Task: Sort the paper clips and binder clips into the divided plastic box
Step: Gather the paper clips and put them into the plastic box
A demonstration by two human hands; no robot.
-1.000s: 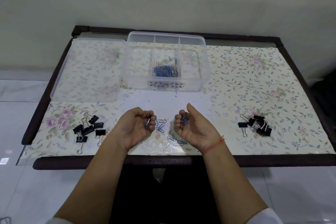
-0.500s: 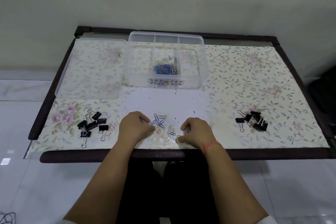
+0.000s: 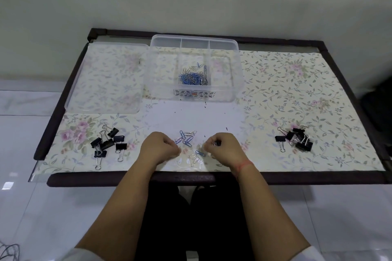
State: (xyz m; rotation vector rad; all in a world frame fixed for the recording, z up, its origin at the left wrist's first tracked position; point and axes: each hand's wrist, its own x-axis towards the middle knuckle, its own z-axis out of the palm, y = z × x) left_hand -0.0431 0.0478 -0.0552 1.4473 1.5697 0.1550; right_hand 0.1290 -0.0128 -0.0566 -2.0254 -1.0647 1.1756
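The clear divided plastic box (image 3: 237, 63) stands at the back centre of the table, with a heap of blue and silver paper clips (image 3: 194, 77) in its middle front compartment. Several loose paper clips (image 3: 186, 139) lie on the cloth near the front edge, between my hands. My left hand (image 3: 160, 148) rests knuckles up just left of them, fingers curled around paper clips. My right hand (image 3: 224, 147) is curled the same way on their right, with dark clips showing at its fingertips. Black binder clips lie in a left pile (image 3: 108, 143) and a right pile (image 3: 296, 139).
The box's clear lid (image 3: 106, 78) lies flat to the left of the box. A floral cloth covers the dark-framed table (image 3: 131, 178). A white wall rises behind, and tiled floor shows on both sides.
Both hands turned from palms up, showing paper clips, to knuckles up and dropped onto the cloth beside the loose paper clips. The camera view shifted slightly.
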